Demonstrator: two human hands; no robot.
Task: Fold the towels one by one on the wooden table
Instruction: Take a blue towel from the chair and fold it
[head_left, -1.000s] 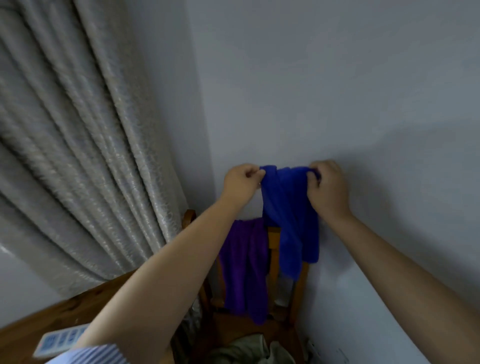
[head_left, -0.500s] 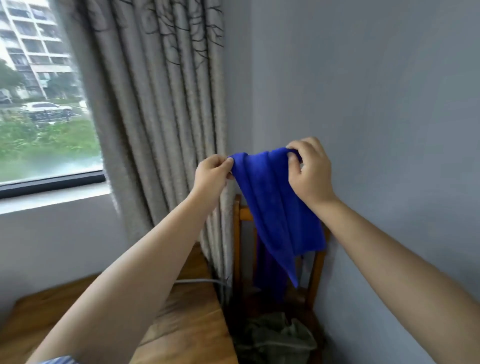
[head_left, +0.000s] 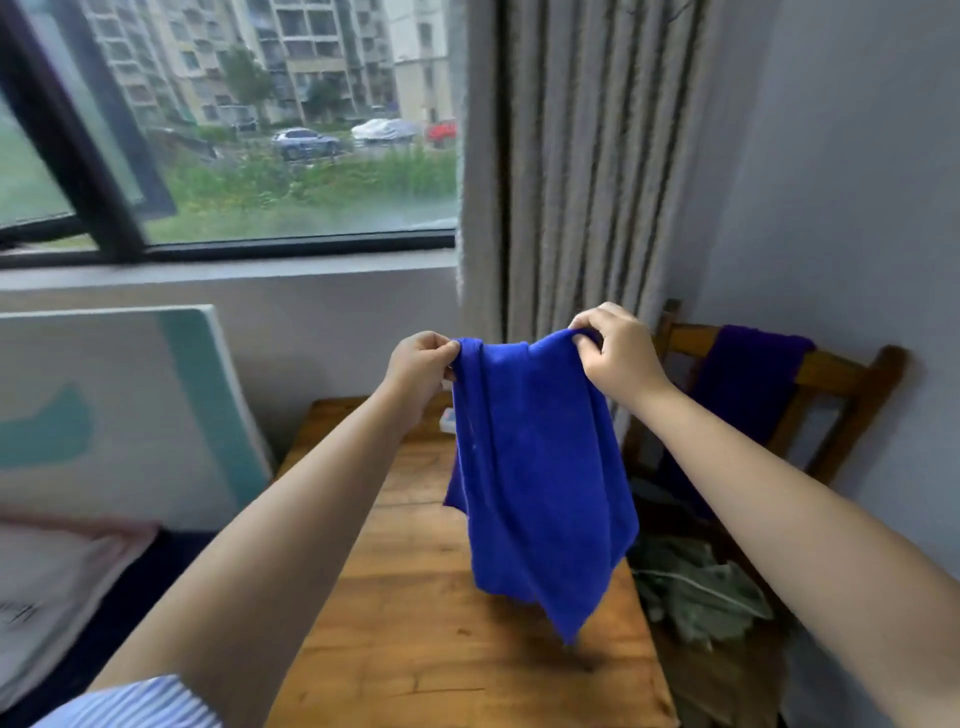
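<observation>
From the head view I see my left hand (head_left: 422, 364) and my right hand (head_left: 618, 351) each pinching a top corner of the bright blue microfibre towel (head_left: 535, 478), fingers curled tight on the cloth. It hangs in the air above the far half of the wooden plank table (head_left: 415, 623), its lowest tip not touching the boards. A purple towel (head_left: 748, 384) drapes over the wooden chair back (head_left: 841, 374) at right.

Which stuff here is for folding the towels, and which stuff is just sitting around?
For the job:
- blue towel, pinched at its top edge by the left hand and right hand
- purple towel, draped over the chair back
- wooden table

Just sitting around:
- wooden chair
- curtain
- white and teal board
- grey-green cloth on the chair seat
</observation>
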